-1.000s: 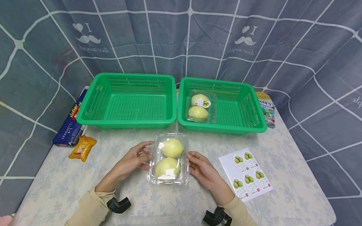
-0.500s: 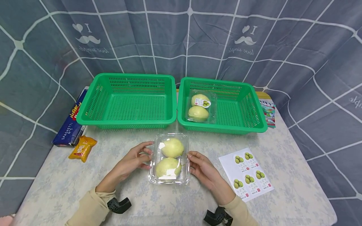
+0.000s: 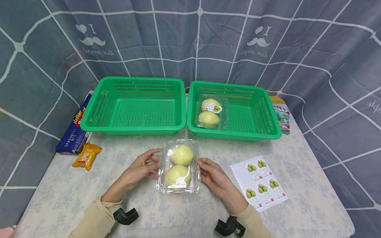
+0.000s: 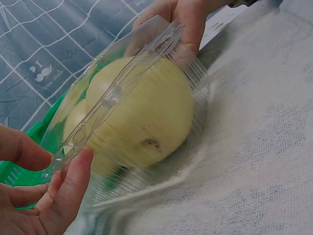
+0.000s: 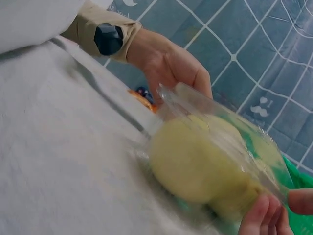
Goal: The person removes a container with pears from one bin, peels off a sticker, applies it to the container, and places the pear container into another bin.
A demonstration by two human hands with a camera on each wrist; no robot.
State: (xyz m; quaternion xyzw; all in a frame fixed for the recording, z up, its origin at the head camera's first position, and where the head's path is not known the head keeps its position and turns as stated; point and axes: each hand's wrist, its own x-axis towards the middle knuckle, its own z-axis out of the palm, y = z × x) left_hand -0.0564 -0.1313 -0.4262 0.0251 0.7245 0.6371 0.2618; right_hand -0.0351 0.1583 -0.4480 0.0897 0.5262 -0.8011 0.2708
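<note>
**Clamshell held on bench, both hands**

While the clear clamshell (image 3: 178, 167) with two pale green fruits rests on the bench (image 3: 59, 191), just in front of the two green baskets (image 3: 134, 102), the left hand (image 3: 138, 172) and right hand (image 3: 214, 178) flank it. Fingers of both hands curl against its side rims, gripping it. Sticker sheet (image 3: 262, 181) lies to the right. A labelled clamshell (image 3: 211, 112) sits in the right basket.
</note>
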